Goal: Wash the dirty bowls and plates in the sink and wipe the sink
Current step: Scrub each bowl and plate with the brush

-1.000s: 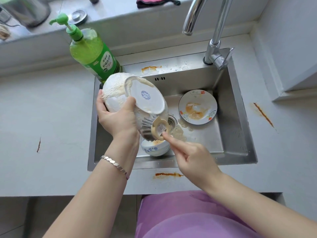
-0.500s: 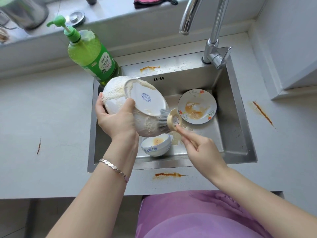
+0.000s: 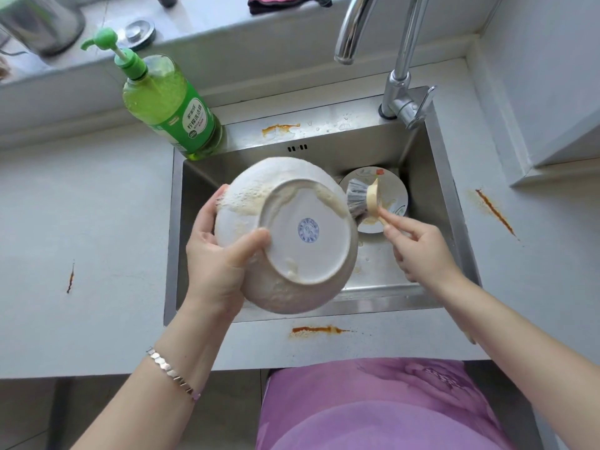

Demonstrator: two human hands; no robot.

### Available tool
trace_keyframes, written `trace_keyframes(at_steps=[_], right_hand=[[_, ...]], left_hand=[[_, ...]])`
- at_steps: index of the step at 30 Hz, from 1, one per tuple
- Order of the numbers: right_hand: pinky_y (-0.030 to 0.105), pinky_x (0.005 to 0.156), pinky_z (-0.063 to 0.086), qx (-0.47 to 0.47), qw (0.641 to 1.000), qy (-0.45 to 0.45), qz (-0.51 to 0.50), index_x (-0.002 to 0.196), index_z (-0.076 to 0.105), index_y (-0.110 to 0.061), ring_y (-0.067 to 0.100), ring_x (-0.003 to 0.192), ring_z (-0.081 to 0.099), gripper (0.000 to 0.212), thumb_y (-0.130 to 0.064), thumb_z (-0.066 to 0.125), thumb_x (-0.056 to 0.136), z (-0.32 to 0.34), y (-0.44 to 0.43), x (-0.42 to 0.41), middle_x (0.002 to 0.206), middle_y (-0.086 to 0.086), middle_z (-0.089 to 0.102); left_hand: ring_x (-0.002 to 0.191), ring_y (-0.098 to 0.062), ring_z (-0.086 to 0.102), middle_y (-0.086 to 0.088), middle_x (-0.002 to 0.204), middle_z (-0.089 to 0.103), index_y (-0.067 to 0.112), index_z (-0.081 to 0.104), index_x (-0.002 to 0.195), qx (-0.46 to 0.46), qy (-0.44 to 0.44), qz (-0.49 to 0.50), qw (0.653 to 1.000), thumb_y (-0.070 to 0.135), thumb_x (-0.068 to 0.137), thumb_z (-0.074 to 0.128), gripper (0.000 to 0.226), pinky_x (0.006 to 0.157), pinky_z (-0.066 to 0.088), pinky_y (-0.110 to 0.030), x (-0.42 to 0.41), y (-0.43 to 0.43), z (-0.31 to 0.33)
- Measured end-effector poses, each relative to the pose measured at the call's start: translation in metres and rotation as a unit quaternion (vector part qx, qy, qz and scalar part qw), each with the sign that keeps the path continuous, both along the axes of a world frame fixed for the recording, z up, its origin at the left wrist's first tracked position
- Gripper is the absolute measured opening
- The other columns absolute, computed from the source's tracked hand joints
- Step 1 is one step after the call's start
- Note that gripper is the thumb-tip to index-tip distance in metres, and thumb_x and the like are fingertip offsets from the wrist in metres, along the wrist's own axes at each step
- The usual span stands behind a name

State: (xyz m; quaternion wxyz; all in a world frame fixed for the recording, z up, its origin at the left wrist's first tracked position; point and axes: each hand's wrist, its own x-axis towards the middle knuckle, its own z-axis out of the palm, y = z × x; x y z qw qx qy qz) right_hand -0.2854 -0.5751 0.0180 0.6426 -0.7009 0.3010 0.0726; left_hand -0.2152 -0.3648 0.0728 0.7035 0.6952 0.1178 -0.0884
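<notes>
Above a stainless steel sink (image 3: 357, 123), a large white ceramic bowl (image 3: 292, 241), foamy and base-up, is gripped at its left rim by the left hand (image 3: 217, 264). The right hand (image 3: 418, 248) pinches a round grey-bristled brush (image 3: 363, 198) against the bowl's right edge. A small sauce-smeared white plate (image 3: 394, 193) lies in the sink's far right corner.

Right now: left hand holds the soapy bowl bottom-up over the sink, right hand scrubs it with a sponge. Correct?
Not a sponge. In the head view the right hand holds a grey-bristled dish brush against the bowl. The rest stands: the left hand holds the soapy bowl bottom-up over the sink.
</notes>
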Motion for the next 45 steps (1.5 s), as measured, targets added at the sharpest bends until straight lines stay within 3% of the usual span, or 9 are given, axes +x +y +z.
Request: trace_keyframes(at_steps=[6,10,13,16,19,24,31,36,45], right_hand=[[0.002,0.048,0.035,-0.041,0.997,-0.008,0.062,0.129,0.052,-0.02,-0.015,0.04,0.043,0.036,-0.007,0.044,0.096,0.012,0.008,-0.004,0.041,-0.033,0.045],[0.021,0.078,0.049,-0.137,0.98,-0.014,0.144,0.125,0.054,-0.04,-0.005,0.068,0.059,0.037,-0.018,0.048,0.096,0.013,0.026,-0.021,0.076,-0.026,0.068],[0.018,0.053,0.034,-0.185,0.96,-0.03,0.206,0.126,0.05,-0.047,0.001,0.05,0.046,0.043,-0.017,0.047,0.095,0.019,0.041,-0.028,0.049,-0.023,0.054],[0.023,0.056,0.037,-0.168,0.951,-0.077,0.247,0.12,0.043,-0.058,0.009,0.05,0.045,0.05,-0.016,0.049,0.094,0.026,0.049,-0.035,0.07,0.0,0.07],[0.032,0.077,0.051,-0.163,0.963,-0.043,0.21,0.122,0.049,-0.05,0.012,0.08,0.065,0.042,-0.019,0.049,0.095,0.01,0.032,-0.022,0.094,0.01,0.072],[0.047,0.09,0.046,-0.115,0.953,-0.076,0.269,0.111,0.048,-0.064,0.034,0.108,0.055,0.046,-0.021,0.049,0.094,0.015,0.046,-0.035,0.107,0.017,0.065],[0.043,0.088,0.047,-0.142,0.951,-0.052,0.27,0.122,0.051,-0.049,0.03,0.103,0.059,0.04,-0.021,0.048,0.095,0.013,0.044,-0.032,0.106,0.014,0.067],[0.02,0.053,0.034,-0.196,0.948,-0.027,0.25,0.127,0.05,-0.046,0.0,0.046,0.044,0.042,-0.019,0.047,0.096,0.011,0.033,-0.023,0.072,-0.009,0.066],[0.022,0.054,0.036,-0.219,0.949,-0.046,0.22,0.126,0.045,-0.048,0.007,0.052,0.047,0.044,-0.017,0.048,0.095,0.021,0.035,-0.014,0.055,-0.011,0.053]], left_hand=[[0.083,0.002,0.066,0.012,0.102,0.065,0.034,0.057,0.106,0.057,0.006,-0.005,0.998,0.009,0.043,0.076,0.07,0.065,0.051,-0.014,-0.008,-0.005,-0.005],[0.08,0.006,0.063,0.013,0.106,0.061,0.032,0.054,0.113,0.093,0.013,0.058,0.994,-0.003,0.059,0.077,0.068,0.074,0.055,-0.018,-0.003,-0.007,-0.008],[0.089,0.002,0.062,0.013,0.109,0.06,0.031,0.052,0.117,0.116,-0.003,0.066,0.991,-0.007,0.067,0.073,0.065,0.079,0.053,-0.022,-0.001,-0.011,-0.008],[0.082,0.008,0.061,0.016,0.106,0.059,0.031,0.052,0.117,0.127,-0.014,0.058,0.99,-0.006,0.067,0.073,0.065,0.07,0.05,-0.012,0.001,-0.009,-0.006],[0.08,0.007,0.063,0.015,0.105,0.06,0.032,0.053,0.116,0.121,-0.006,0.027,0.992,0.003,0.056,0.078,0.071,0.066,0.052,-0.011,0.0,-0.005,-0.004],[0.096,-0.01,0.064,0.008,0.11,0.062,0.036,0.054,0.112,0.13,0.017,0.034,0.991,-0.002,0.063,0.077,0.066,0.073,0.056,-0.025,-0.002,0.001,-0.007],[0.084,0.001,0.064,0.01,0.107,0.062,0.034,0.054,0.113,0.137,0.003,0.012,0.99,-0.004,0.061,0.078,0.069,0.064,0.053,-0.014,-0.006,0.005,-0.007],[0.075,0.007,0.064,0.011,0.103,0.062,0.03,0.054,0.115,0.122,0.003,0.017,0.992,-0.008,0.061,0.077,0.07,0.064,0.052,-0.012,-0.006,0.006,-0.007],[0.078,0.001,0.065,0.008,0.105,0.065,0.032,0.056,0.109,0.098,0.051,0.003,0.994,-0.005,0.058,0.078,0.067,0.065,0.054,-0.017,-0.012,0.002,-0.011]])
